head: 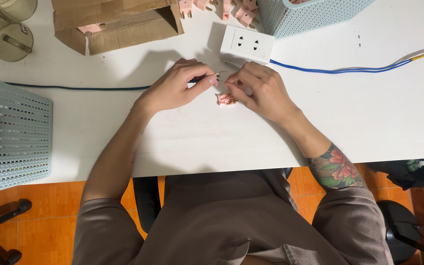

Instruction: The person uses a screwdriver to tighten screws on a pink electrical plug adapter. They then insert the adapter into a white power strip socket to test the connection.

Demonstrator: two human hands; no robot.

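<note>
- A pale blue plastic basket [13,142] with a perforated wall sat at the far left, hanging over the front edge of the white table [369,118].
- Clear glass jars [6,29] stood in the top left corner of the table.
- A torn brown cardboard box [116,22] lay open at the back of the table, just right of the jars.
- A dark blue cable [74,88] ran flat across the table from the left and ended inside the left hand.
- The left hand [175,88] rested on the table near the middle, its fingers curled shut, with thumb and forefinger pinching the cable just behind its stripped wire ends [218,74]. The bare ends pointed right, toward the other hand.
- A small pink plug part [225,99] with metal contacts lay on the table between the two hands, under the fingertips of the right hand.
- The right hand [263,91] lay just right of the left one, fingers bent down onto the pink plug part, touching it. Whether it gripped the part or only steadied it could not be told.
- A white wall socket [247,43] with two outlets lay just behind the hands.
- Several loose pink plugs [222,9] were scattered at the back edge, between the box and a second pale blue basket [310,14].
- A bright blue cable [349,69] ran from the socket to the right edge of the table.
- A flower tattoo [337,167] marked the right forearm, off the table's front edge.
</note>
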